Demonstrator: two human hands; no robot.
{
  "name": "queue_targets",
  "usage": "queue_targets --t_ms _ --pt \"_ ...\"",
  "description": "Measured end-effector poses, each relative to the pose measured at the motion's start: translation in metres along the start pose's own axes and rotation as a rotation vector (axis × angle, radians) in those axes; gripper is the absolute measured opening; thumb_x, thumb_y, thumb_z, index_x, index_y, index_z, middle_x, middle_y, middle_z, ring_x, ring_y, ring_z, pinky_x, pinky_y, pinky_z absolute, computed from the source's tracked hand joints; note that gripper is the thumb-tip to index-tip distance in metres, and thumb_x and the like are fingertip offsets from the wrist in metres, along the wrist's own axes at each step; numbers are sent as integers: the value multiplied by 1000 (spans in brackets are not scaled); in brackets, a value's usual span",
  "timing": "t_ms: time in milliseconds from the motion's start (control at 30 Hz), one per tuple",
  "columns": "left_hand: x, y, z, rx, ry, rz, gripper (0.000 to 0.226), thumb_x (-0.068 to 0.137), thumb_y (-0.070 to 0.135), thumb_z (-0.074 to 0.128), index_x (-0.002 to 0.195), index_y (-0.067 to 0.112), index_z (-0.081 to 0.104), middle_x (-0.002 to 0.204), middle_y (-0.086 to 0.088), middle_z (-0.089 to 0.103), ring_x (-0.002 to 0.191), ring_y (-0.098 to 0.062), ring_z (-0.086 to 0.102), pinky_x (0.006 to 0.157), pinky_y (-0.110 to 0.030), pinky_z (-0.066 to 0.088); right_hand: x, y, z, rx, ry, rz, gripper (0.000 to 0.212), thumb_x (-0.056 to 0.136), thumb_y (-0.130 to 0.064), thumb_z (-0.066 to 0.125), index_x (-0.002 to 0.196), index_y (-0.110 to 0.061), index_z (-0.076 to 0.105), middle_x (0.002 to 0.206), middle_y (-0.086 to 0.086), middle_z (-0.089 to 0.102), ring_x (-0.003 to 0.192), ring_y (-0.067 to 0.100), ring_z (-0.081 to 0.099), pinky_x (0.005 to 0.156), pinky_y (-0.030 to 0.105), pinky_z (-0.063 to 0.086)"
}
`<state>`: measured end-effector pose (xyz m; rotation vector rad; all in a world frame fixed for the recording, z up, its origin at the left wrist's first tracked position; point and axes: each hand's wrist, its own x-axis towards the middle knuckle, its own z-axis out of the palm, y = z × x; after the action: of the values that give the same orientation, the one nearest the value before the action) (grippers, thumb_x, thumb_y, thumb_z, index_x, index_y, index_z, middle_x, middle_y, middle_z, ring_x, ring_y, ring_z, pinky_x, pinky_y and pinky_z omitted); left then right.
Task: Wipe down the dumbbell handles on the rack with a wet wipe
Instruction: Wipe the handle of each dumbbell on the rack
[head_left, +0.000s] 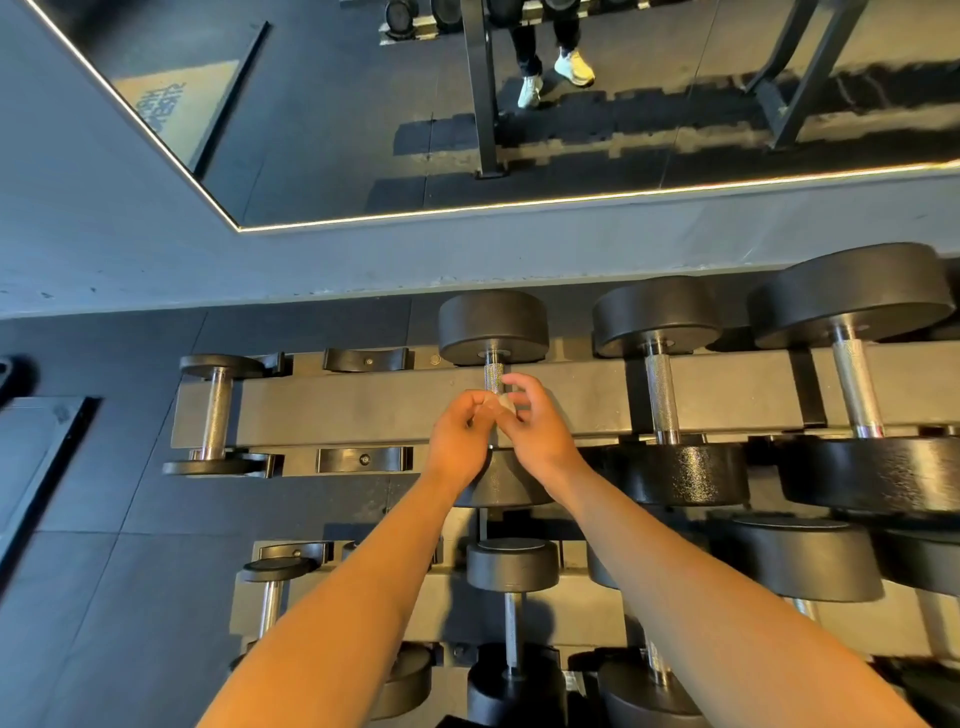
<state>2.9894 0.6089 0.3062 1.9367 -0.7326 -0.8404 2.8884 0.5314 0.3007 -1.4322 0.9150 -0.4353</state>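
A black dumbbell rack (363, 405) holds several black dumbbells with knurled chrome handles. Both my hands meet over the handle (493, 378) of the middle top-row dumbbell (492, 327). My left hand (460, 441) and my right hand (535, 426) pinch a small white wet wipe (505, 402) between their fingertips, just below the visible part of the handle. The lower part of that handle is hidden behind my hands. It is unclear whether the wipe touches the handle.
A small dumbbell (215, 413) lies at the rack's left end, with two empty cradles (366, 358) beside it. Bigger dumbbells (660, 384) fill the right side and the lower row (511, 608). A wall mirror (519, 104) behind the rack reflects a person's legs.
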Motion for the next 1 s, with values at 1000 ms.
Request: queue_targets --t_ms 1000 --pt "24 1 12 248 61 -186 46 104 17 40 146 38 40 85 16 64 78 -11 67 73 -39 60 84 7 30 -33 510 165 13 92 -27 69 100 -20 77 99 -4 71 90 12 66 76 25 56"
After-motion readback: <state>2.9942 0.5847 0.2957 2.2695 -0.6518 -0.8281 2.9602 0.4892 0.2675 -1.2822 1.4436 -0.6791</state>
